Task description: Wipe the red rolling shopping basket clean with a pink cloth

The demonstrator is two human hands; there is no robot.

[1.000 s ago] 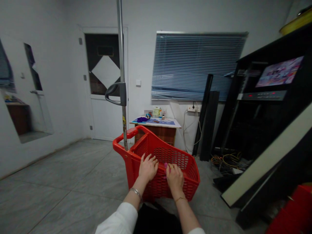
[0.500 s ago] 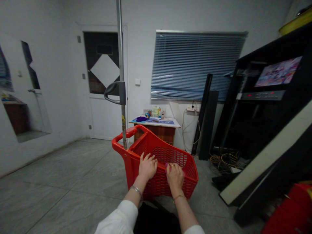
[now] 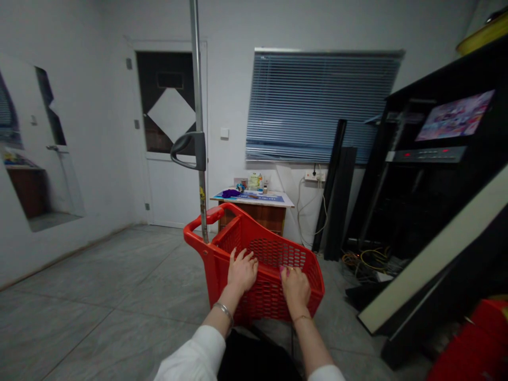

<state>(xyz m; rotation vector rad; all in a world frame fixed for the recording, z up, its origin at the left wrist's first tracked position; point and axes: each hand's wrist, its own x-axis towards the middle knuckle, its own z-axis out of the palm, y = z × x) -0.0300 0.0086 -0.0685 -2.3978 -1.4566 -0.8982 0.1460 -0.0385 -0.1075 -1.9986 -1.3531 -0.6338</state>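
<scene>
A red plastic shopping cart (image 3: 264, 309) with slotted basket walls stands right in front of me. My left hand (image 3: 242, 271) rests on its near rim, fingers stretched and spread over the edge. Farther right along the same rim is my right hand (image 3: 297, 288), its fingers curled around a small pink, cloth-like thing (image 3: 283, 272). Only a bit of that pink thing shows at the fingertips; the rest is hidden. A metal pole (image 3: 198, 95) with a grey loop handle (image 3: 189, 151) rises at the cart's handle end.
Behind the cart stands a small table (image 3: 286, 201) with a purple cloth (image 3: 230, 193) and bottles. Dark panels (image 3: 341, 206) and a black rack (image 3: 397, 211) with loose cables (image 3: 367, 259) are on the right. A mirror (image 3: 43, 153) leans at the left wall.
My right hand has slid to the right along the cart's rim with the pink thing. My left hand stays at the same spot on the rim.
</scene>
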